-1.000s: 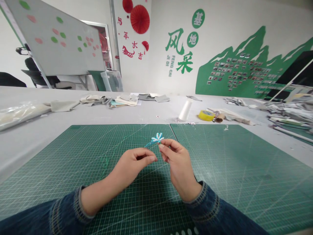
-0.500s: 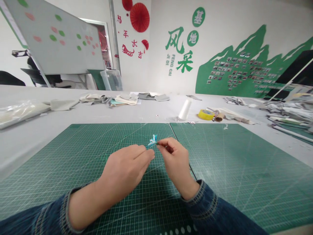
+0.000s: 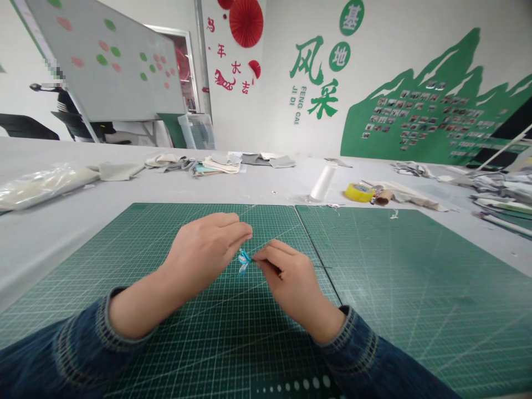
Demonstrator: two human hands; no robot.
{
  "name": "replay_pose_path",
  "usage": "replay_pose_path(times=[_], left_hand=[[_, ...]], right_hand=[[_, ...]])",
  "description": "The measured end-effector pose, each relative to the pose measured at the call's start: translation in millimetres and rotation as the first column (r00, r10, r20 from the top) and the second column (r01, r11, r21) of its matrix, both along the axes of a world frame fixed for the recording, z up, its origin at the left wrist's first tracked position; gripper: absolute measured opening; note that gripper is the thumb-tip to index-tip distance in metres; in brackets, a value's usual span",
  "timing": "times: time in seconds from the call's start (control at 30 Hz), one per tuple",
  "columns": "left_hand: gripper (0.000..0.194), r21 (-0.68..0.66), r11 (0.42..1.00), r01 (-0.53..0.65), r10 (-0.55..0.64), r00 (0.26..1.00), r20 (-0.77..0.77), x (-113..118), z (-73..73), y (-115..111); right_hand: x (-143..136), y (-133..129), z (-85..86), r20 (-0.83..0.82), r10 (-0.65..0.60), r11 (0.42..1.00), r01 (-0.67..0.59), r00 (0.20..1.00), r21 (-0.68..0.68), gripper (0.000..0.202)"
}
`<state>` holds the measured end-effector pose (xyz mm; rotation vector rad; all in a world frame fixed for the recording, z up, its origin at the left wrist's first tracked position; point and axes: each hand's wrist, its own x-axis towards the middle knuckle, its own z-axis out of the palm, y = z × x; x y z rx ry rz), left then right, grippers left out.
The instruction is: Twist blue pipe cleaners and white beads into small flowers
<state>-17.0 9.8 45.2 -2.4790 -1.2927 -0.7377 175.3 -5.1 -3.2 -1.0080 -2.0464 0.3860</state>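
A small blue-and-white flower-like piece [image 3: 243,259] with narrow looped petals is pinched by its base in my right hand [image 3: 293,280], between thumb and forefinger. What looks like a thin dark stem [image 3: 325,267] sticks out on the far side of that hand. My left hand [image 3: 208,244] is closed just above and to the left of the piece, fingertips pressed together; whether a fine thread or anything else is in them cannot be made out. Both hands are over the green gridded cutting mat [image 3: 162,227].
A second green mat [image 3: 394,266] adjoins on the right. Behind the mats are a cone of white thread [image 3: 324,182], a roll of yellow tape [image 3: 359,192], folded fabric pieces [image 3: 224,163] and a plastic-wrapped bundle [image 3: 50,185]. More cloth [image 3: 505,185] is heaped at the right.
My left hand has risen off the piece's petals. My right hand has come lower with the piece, whose petals now point left and down instead of up. The view has shifted slightly.
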Motion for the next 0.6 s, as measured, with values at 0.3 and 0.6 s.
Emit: replay_pose_path(times=[0.3, 0.6], left_hand=[[0.017, -0.711, 0.604, 0.360, 0.074, 0.863, 0.500, -14, -12.9, 35], [0.020, -0.751, 0.225, 0.621, 0.318, 0.682, 0.659, 1, -33.8, 24]], right_hand=[[0, -4, 5.6, -0.250, 0.141, 0.988, -0.152, 0.958, -0.025, 0.017], [1, -2, 7.5, -0.506, -0.094, 0.991, 0.031, 0.857, -0.131, 0.010]])
